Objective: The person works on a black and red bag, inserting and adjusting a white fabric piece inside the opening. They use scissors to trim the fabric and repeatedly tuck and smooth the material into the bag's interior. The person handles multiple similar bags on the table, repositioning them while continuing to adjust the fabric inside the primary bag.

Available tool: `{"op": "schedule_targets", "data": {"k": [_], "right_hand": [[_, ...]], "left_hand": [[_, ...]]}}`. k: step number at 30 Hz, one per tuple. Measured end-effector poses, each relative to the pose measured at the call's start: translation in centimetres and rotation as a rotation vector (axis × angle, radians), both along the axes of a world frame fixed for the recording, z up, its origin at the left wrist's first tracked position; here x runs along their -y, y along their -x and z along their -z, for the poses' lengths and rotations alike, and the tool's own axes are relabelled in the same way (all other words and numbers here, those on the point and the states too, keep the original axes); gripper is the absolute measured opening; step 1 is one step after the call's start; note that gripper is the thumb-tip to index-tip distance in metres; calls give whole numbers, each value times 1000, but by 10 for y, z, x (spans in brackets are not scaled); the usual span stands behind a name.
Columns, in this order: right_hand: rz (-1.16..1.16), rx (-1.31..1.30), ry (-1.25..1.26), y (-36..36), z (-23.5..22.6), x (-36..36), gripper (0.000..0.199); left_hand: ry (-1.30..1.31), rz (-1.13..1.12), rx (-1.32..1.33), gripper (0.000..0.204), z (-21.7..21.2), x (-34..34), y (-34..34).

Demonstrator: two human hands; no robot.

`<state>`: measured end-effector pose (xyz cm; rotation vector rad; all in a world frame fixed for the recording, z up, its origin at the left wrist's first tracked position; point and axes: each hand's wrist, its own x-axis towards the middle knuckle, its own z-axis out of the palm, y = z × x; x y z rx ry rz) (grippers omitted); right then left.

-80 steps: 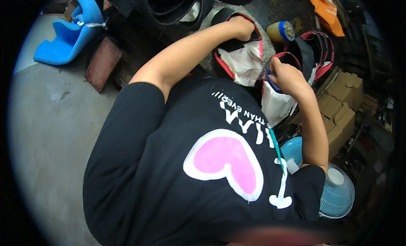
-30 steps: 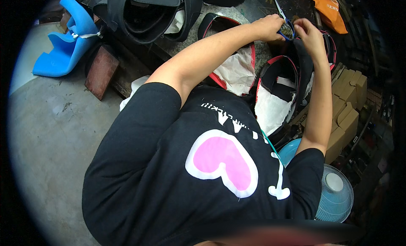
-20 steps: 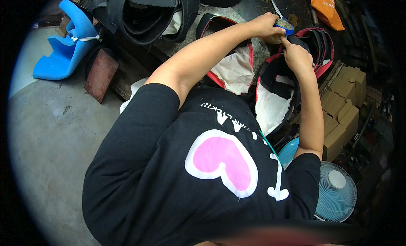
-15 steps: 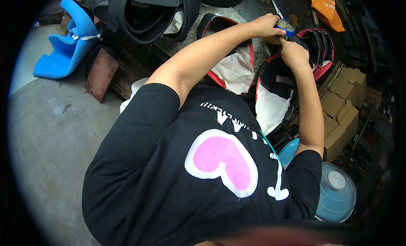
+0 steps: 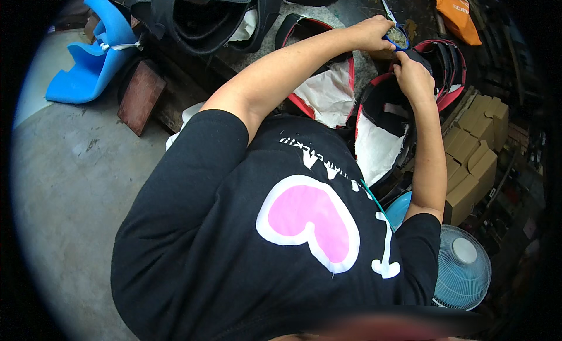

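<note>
- Grey floor [image 5: 76,224] spreads on the left of a cluttered workspace, beside a speckled grey tabletop [image 5: 365,71] crowded with gear at the far side.
- Two hands meet there: the left hand [image 5: 374,34] curls with its thumb at the blue edge of one jar [image 5: 397,38]; the right hand [image 5: 415,78] is half closed, index finger stretched to the near side of that edge. Whether either grips the jar cannot be told.
- One jar, its speckled contents showing, sits just right of the left hand and just beyond the right fingertips; its mouth faces up toward the wearer, its body mostly hidden.
- One pair of scissors [image 5: 387,8] shows beyond the left hand, long axis running away from the person and slanting slightly left, blades pointing to the far side. Its handles blend with the blue edge.
- Two red-edged black pieces with white panels, one under the left forearm [image 5: 325,94], another below the right hand [image 5: 377,149]; more are stacked at right, number unclear.
- One each: black bag [image 5: 202,39], blue foam piece [image 5: 88,68], reddish-brown board [image 5: 142,98], orange bag [image 5: 455,16] and fan [image 5: 462,270]. Cardboard boxes [image 5: 471,177] number at least two.
</note>
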<state>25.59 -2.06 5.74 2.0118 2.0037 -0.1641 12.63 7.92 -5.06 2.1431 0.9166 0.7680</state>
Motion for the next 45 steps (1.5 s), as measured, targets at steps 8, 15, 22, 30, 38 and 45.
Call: {"op": "schedule_targets", "data": {"k": [8,15,22,30,38,45], "right_hand": [[-7,-524,-216,-13,-59,7,26],[-40,-823,-568,5,-69,11,28],[142,-1386,45,60,-1,44,26],[66,-904,-24,54,63,56,40],[-20,-847,-165,53,72,56,39],[24,-867,-76,48,79,48,38]], "left_hand": [[-201,84,-114,68,-1,14,-2],[-238,-113,6,69,-33,26,20],[43,-47,-379,25,-41,58,123],[11,18,-381,17,-8,65,98],[-31,-1,-333,16,1,63,93],[-141,-53,-236,13,15,59,95]]}}
